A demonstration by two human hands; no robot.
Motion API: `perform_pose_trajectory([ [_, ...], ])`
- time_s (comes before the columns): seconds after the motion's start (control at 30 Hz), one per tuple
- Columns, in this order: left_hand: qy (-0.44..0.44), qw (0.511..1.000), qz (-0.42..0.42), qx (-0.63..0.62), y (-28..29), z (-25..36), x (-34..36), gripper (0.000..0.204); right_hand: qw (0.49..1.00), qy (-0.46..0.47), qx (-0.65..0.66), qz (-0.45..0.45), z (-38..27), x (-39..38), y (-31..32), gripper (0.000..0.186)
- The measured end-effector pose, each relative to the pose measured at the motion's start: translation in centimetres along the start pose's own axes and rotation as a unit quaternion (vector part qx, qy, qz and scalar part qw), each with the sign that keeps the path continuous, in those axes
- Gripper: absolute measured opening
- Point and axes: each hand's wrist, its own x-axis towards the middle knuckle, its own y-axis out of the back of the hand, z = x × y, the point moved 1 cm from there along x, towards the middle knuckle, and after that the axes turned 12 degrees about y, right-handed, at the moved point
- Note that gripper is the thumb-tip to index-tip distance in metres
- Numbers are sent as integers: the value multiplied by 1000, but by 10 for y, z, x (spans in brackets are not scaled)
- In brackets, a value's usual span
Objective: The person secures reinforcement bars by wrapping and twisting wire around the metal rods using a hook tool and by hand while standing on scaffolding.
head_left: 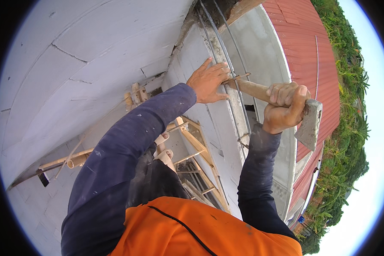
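Pale walls [94, 64], steel rods [227, 55]: left hand [208, 82] spread beside the rods, right hand [284, 107] clenched round a hatchet-like tool [310, 124].

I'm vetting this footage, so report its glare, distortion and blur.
Head view: the sky washes out to white at lower right; the pale wall at left curves, fisheye-style; the left hand and right hand look fairly sharp, without obvious motion blur.
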Motion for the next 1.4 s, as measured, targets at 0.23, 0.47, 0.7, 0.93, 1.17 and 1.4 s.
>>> perform_pose_trajectory([
  [0.23, -2, 1000, 0, 21, 3, -4, -1, 64, 1000, 20, 21, -10, -27, 7, -5, 43],
  [0.47, 9, 1000, 20, 13, -9, -9, -6, 61, 997, 45, 67, 1, -37, 24, -13, 42],
  [0.7, 1, 1000, 15, 20, -1, -10, -4, 63, 999, 23, 36, -13, -24, 17, -17, 42],
  [0.93, -6, 997, -43, 64, -2, 9, 8, 63, 995, -28, -93, 33, -19, 20, -2, 42],
  [1.17, -90, 989, -74, 86, 19, -17, 31, 69, 994, 103, 35, -1, -194, 50, 94, 42],
  [1.4, -189, 955, -139, 184, 28, -20, 69, 87, 969, -155, 188, 47, -209, -51, 123, 40],
])
